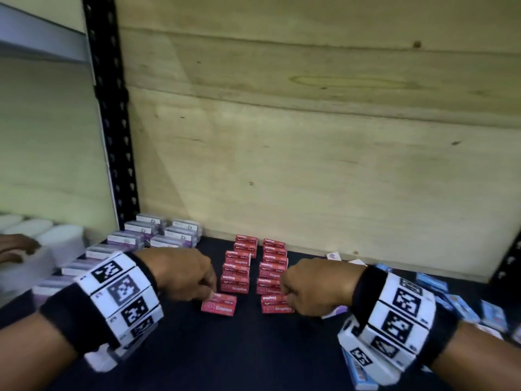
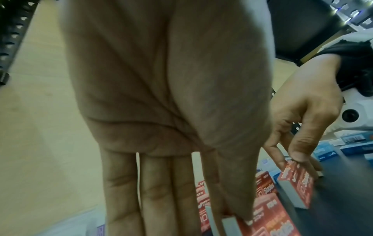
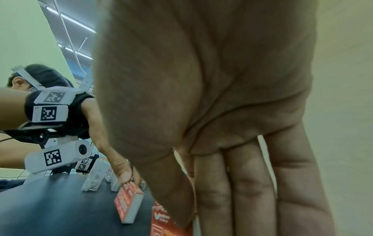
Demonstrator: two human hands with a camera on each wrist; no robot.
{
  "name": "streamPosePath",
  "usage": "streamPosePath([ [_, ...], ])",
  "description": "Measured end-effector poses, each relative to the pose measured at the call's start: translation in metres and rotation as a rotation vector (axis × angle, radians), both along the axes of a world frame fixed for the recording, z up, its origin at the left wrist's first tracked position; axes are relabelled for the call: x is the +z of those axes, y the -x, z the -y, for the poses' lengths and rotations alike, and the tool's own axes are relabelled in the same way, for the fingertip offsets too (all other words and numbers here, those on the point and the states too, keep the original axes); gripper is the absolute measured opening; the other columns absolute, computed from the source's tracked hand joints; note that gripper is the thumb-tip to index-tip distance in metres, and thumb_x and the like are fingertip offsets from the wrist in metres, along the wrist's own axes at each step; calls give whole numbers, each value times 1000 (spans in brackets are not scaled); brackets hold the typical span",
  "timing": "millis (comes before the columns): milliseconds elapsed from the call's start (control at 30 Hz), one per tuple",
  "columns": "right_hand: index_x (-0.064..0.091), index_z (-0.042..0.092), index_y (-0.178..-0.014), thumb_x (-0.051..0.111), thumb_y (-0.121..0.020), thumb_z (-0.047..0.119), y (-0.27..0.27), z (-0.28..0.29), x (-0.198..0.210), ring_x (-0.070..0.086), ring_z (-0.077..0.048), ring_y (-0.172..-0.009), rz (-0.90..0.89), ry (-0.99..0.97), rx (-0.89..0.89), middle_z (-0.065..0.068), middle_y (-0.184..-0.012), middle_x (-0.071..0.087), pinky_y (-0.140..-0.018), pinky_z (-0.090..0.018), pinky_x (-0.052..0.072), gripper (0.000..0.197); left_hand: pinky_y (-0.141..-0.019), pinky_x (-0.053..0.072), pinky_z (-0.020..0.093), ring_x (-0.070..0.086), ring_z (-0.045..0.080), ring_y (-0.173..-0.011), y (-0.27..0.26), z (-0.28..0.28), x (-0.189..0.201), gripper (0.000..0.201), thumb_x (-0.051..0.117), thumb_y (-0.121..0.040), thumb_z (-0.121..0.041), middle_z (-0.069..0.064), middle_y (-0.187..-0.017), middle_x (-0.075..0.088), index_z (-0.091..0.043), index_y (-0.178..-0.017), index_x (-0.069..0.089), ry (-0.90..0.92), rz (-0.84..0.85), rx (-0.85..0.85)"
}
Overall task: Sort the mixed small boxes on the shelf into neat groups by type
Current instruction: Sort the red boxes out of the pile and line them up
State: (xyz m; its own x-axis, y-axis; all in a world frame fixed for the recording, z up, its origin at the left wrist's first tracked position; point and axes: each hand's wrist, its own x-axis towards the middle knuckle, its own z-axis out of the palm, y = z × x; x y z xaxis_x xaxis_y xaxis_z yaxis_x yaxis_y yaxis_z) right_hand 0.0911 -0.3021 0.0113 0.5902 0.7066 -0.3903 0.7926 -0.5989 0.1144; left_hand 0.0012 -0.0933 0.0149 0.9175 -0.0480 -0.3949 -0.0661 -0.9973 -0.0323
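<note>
We're mid-sort, judging by how things lie. Centre of the head view: two columns of small red card staple boxes [image 1: 255, 266] run front to back on the dark shelf surface [image 1: 197, 348], fairly neat. Centre-left, by the black perforated upright [image 1: 112, 122], rows of small purple-and-white boxes [image 1: 158, 235] sit grouped as well. So two types look largely done.

Our left hand [image 1: 183, 273] has thumb & fingers pinched on the far edge of the front red box of the left column [image 1: 219, 304], which lies a bit askew and apart from the box behind it. In the right wrist view that box is tipped up on one edge, not flat yet. Our right hand [image 1: 313, 289] holds the front red box of the right column [image 1: 277, 303]: the left wrist view shows thumb on top, fingers behind, box also tilted. Neither hand is spread wide; both are narrowed onto a box.

What's left, as far as we can tell: seat these two boxes square w/ their columns, then deal w/ the right side of the frame. There a loose scatter of small blue boxes [image 1: 462, 303] lies at mixed angles, lower right, w/ a few pale lilac/white boxes [image 1: 334, 255] mixed in behind our right hand. That lot isn't grouped at all. We'd put it at roughly halfway or a bit past, but the right edge is cut off, so can't tell how many more lie there.

Far left, another person's hand [image 1: 17, 246] rests on white round containers [image 1: 42, 235]; not ours.
</note>
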Motion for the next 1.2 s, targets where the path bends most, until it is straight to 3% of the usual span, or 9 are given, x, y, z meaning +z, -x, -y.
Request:
streamPosePath([
  [200,66,12,-108,51,-97,13,-4,-7,-5,66,-25,-93,-10,79,15,-6,-102,72,-85,-38,56,19,-93,47,28,59,9,-105,-1,-2,-5,29,46,-100,-41,-12,-118,64,-32,-123,62,-4,-3,27],
  [367,68,9,-104,47,-101,18,-5,-9,-2,68,-18,-78,-96,45,-14,-5,-96,77,-83,-33,57,23,-94,49,35,61,9,-100,-3,-3,-8,27,45,-99,-45,-12,-113,66,-34,-118,61,27,-1,41],
  [433,68,9,-104,48,-101,22,-5,-11,-2,66,-18,-77,-93,68,-2,-4,-94,77,-84,-33,57,24,-93,48,33,60,9,-99,-4,-3,-8,27,45,-98,-48,-12,-113,64,-35,-118,59,32,-18,51],
  [600,65,10,-111,53,-99,26,-3,-15,2,68,-23,-87,-69,148,32,-6,-96,74,-84,-37,57,23,-82,42,25,57,7,-96,-6,1,-5,35,58,-90,-53,-16,-105,59,-37,-121,51,79,-82,121],
  [733,61,11,-120,58,-98,16,-5,-17,0,66,-20,-84,-81,165,30,-6,-106,72,-70,-26,52,23,-77,43,23,57,4,-85,-8,-1,-5,31,61,-91,-47,-18,-92,59,-36,-118,51,111,-94,127],
  [800,61,10,-121,57,-99,14,-9,-17,-1,71,-20,-88,-145,133,-16,-7,-108,74,-76,-30,56,23,-68,40,21,52,1,-73,-10,-1,-5,24,58,-94,-43,-17,-80,55,-34,-115,52,92,-74,106],
  [900,63,13,-118,56,-100,18,-11,-16,-1,70,-17,-76,-227,59,-104,-7,-104,76,-83,-34,58,20,-62,37,21,47,1,-64,-12,1,-6,19,55,-96,-39,-14,-72,51,-32,-114,51,61,-61,89],
  [1100,63,11,-120,56,-101,19,-10,-16,1,66,-17,-75,-238,58,-95,-8,-107,75,-64,-24,52,22,-63,38,22,48,1,-63,-18,2,-9,19,54,-97,-39,-13,-70,52,-30,-113,50,58,-40,76],
  [1200,62,13,-121,59,-100,18,-10,-16,1,72,-21,-88,-208,89,-66,-4,-108,75,-60,-20,49,23,-61,38,20,49,1,-62,-19,2,-9,18,53,-98,-38,-13,-69,52,-29,-113,50,64,-28,70],
])
